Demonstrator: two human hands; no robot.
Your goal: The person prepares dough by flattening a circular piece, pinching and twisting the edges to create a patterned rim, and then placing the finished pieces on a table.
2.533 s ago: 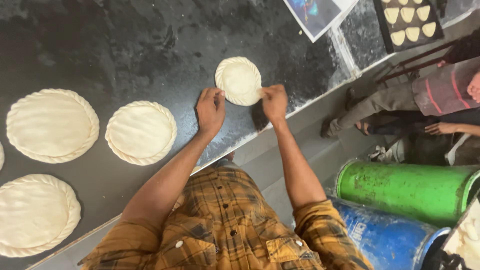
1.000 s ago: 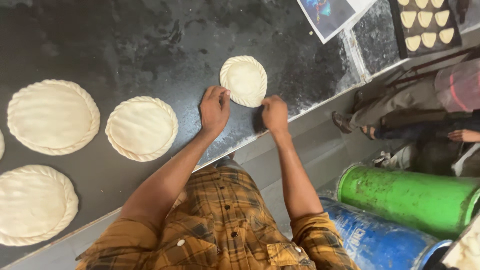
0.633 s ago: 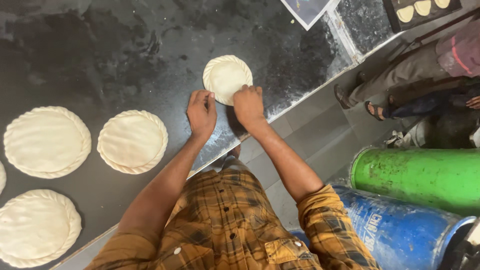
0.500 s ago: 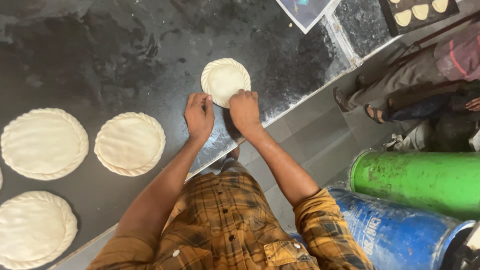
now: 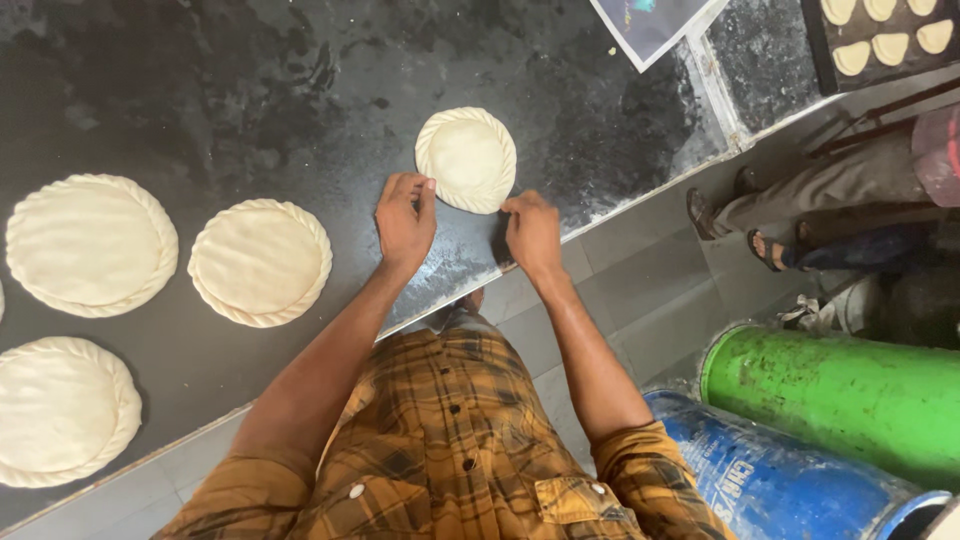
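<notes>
At the near edge of the dark counter (image 5: 250,90), left hand (image 5: 405,218) and right hand (image 5: 533,232) are pinching the small dough round's (image 5: 466,158) rim, having turned it slightly, crimping nearly complete.

Tray of dough pieces (image 5: 880,45) cut by top-right edge; seated person (image 5: 850,200) cropped, only legs visible.
</notes>
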